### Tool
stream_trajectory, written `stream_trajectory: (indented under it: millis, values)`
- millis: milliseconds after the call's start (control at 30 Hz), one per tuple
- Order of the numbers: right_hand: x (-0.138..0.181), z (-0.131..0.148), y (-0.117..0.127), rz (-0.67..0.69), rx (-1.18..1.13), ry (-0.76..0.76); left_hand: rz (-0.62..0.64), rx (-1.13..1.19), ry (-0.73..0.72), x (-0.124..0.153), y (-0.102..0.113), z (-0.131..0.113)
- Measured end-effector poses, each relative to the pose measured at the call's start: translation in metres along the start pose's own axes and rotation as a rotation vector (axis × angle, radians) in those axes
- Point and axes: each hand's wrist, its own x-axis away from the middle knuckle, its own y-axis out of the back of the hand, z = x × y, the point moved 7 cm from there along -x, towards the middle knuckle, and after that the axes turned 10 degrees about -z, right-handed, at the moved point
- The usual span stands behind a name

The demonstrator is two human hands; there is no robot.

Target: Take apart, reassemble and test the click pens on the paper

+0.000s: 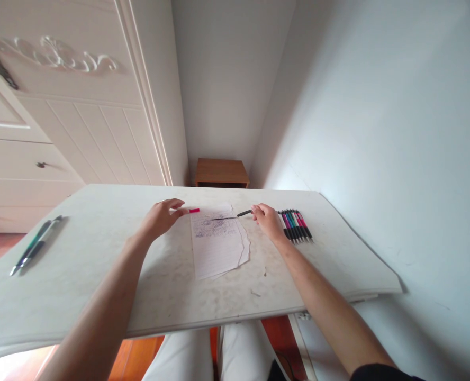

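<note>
My left hand (161,217) is closed on a pink pen part (192,210) just left of a scribbled lined sheet of paper (218,244). My right hand (267,220) pinches a black pen part (243,213) with a thin refill sticking out over the top of the sheet. The two pieces are held apart above the paper. A row of several coloured pens (296,225) lies right beside my right hand.
The white table (100,275) runs along a wall on the right. Two pens (36,244) lie at the table's far left. A white cabinet stands behind on the left, and a small wooden stand (221,173) is beyond the table.
</note>
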Motion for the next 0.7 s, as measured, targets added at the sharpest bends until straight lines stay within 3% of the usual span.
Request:
stream_trajectory:
  millis: [133,267,367,467,700]
  values:
    - [0.001,0.005,-0.003,0.033,-0.107,-0.007,-0.054,0.013,-0.073,0.002,0.001,-0.012]
    - [0.004,0.015,-0.006,0.077,-0.254,-0.013,-0.243,0.117,-0.241,0.013,0.008,-0.052]
    - [0.008,0.02,-0.007,0.087,-0.339,-0.025,-0.191,0.202,-0.442,0.03,-0.004,-0.092]
    - [0.011,0.022,-0.01,0.1,-0.409,-0.046,-0.108,0.215,-0.563,0.046,-0.023,-0.117]
    - [0.018,0.025,-0.02,0.158,-0.502,-0.078,-0.1,0.229,-0.518,0.054,-0.037,-0.122]
